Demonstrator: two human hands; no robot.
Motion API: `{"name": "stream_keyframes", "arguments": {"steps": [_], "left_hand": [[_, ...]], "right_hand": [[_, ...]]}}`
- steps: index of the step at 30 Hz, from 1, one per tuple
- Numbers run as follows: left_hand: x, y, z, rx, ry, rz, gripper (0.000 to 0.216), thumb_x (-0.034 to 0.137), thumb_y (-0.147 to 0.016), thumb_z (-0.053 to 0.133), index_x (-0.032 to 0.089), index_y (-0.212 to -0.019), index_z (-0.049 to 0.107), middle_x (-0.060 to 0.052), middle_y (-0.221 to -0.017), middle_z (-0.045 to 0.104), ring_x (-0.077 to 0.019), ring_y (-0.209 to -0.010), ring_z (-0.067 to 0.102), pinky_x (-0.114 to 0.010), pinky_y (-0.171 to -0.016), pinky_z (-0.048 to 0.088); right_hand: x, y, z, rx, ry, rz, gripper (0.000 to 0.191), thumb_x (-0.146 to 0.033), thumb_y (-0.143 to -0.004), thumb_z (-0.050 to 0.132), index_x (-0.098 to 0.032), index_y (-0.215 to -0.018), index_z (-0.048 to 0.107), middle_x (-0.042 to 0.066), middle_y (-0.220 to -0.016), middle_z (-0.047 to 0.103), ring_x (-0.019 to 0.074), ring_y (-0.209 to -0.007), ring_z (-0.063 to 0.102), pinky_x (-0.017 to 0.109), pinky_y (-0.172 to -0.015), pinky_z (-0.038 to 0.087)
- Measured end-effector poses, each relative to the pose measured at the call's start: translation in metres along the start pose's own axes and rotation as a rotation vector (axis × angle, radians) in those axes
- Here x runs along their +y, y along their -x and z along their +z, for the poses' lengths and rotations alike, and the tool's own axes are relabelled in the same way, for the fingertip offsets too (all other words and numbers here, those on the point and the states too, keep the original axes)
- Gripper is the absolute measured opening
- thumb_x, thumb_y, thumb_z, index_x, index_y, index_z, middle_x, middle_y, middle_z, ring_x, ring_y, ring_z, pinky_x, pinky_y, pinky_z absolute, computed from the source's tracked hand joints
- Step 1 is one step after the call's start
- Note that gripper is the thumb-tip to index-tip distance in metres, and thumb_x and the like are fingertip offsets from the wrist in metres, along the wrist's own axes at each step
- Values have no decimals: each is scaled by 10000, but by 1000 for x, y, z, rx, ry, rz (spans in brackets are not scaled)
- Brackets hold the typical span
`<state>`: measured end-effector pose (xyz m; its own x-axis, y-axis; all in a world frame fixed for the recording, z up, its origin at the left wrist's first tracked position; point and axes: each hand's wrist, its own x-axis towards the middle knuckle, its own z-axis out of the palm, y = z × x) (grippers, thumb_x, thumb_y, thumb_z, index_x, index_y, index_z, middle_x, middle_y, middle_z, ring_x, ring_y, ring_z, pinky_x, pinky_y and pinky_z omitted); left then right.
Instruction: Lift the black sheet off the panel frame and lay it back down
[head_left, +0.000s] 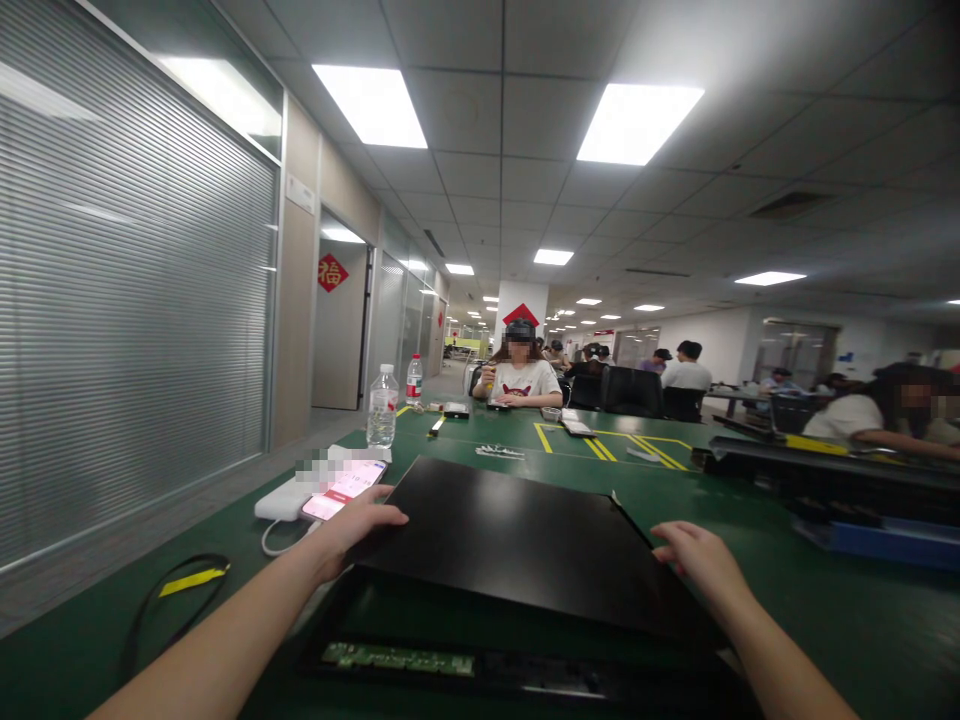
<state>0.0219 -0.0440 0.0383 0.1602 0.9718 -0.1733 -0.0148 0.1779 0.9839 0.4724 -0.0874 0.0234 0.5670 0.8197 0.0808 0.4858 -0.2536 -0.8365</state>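
Note:
A flat black metal cover panel [517, 535] lies tilted over a black chassis [525, 675] on the green table. My left hand [358, 528] grips the panel's left edge, fingers curled over it. My right hand [694, 555] holds the panel's right edge, fingers bent on its top. A green circuit strip [397, 658] shows inside the chassis below the panel's near edge.
A phone [345, 490] lies on a white power bank [289, 498] at the left. A water bottle [382, 406] stands behind. A black strap with a yellow tag [180, 590] lies near left. People sit across the table [525, 378] and at right [885, 415].

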Motion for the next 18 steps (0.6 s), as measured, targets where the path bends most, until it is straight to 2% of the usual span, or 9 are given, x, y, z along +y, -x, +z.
{"name": "stream_keyframes", "arguments": {"steps": [12,18], "left_hand": [[-3,0,-1,-21,-37,-13,602,217,-577,606,237,-1132,373,-24,-699,659,-243,-598,653,-300,-476,499],[0,4,4,-8,-52,-33,573,177,-571,554,232,-1101,344,-14,-666,641,-259,-606,650,-358,-515,518]], "right_hand": [[1,0,2,-25,75,-28,375,-413,-669,456,-162,-867,653,70,-637,689,167,-527,576,261,-515,396],[3,-4,1,-32,112,-22,375,-412,-671,456,-170,-883,647,68,-639,691,176,-549,588,264,-518,400]]}}
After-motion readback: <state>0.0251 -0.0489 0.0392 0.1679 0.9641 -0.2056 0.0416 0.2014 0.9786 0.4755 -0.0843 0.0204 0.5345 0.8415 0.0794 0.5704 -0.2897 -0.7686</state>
